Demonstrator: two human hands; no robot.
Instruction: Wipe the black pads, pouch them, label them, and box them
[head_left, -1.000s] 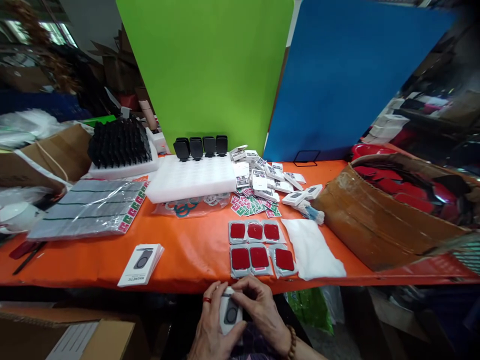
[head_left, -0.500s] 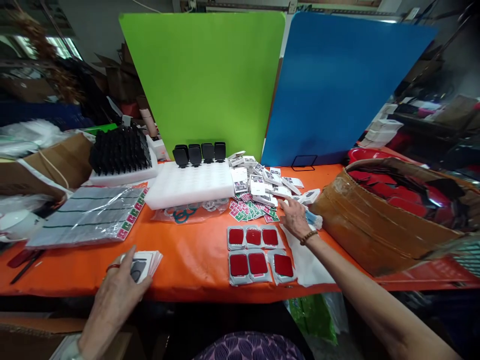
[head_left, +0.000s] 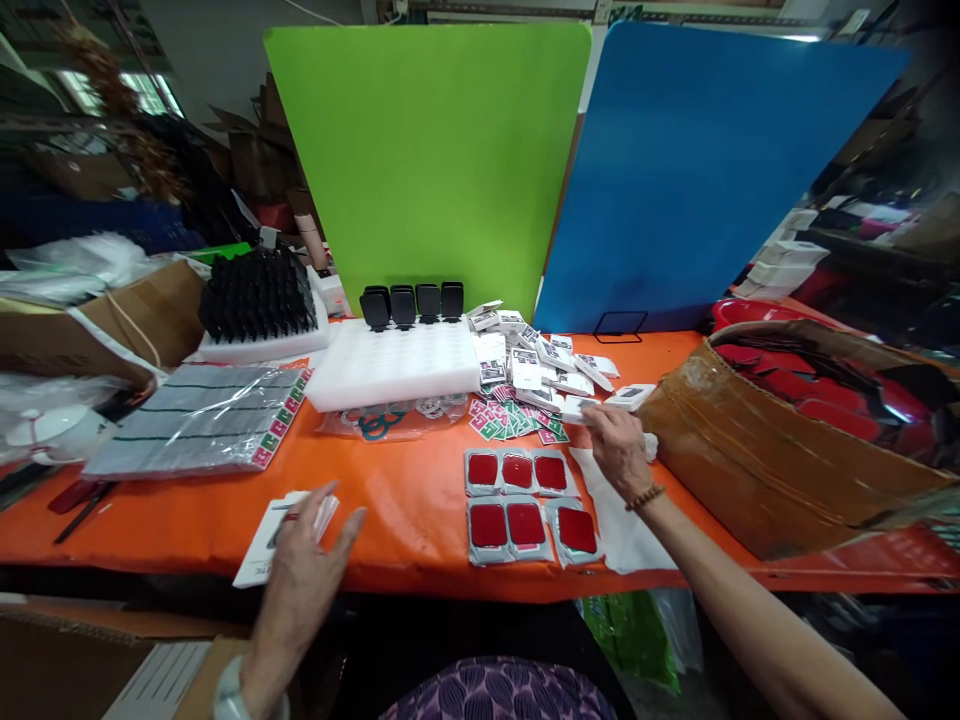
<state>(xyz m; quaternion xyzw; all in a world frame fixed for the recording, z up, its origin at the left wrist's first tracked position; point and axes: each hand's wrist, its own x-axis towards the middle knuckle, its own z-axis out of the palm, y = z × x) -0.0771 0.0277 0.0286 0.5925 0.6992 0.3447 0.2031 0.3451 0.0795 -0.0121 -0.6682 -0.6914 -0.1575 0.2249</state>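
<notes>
My left hand (head_left: 304, 560) hovers with fingers spread over a small stack of white cards (head_left: 262, 545) near the front edge of the orange table (head_left: 405, 490). My right hand (head_left: 619, 445) reaches out to the pile of small white boxes (head_left: 540, 365) and pinches one white box (head_left: 576, 408) at the pile's near edge. Six red pads in silver packets (head_left: 521, 495) lie in two rows just left of my right wrist. A white cloth sheet (head_left: 619, 520) lies under my right forearm.
A white foam tray (head_left: 397, 365) bears black holders (head_left: 412, 300) at its far edge; a second tray of black holders (head_left: 259, 300) stands left. Green and pink slips (head_left: 510, 420), a plastic-wrapped sheet pack (head_left: 195, 420) and a large cardboard box (head_left: 772, 440) surround them. Green and blue boards stand behind.
Both hands left the white item held below the table edge. The left went to the card stack and now lifts off it; the right reached the box pile and pinched a box.
</notes>
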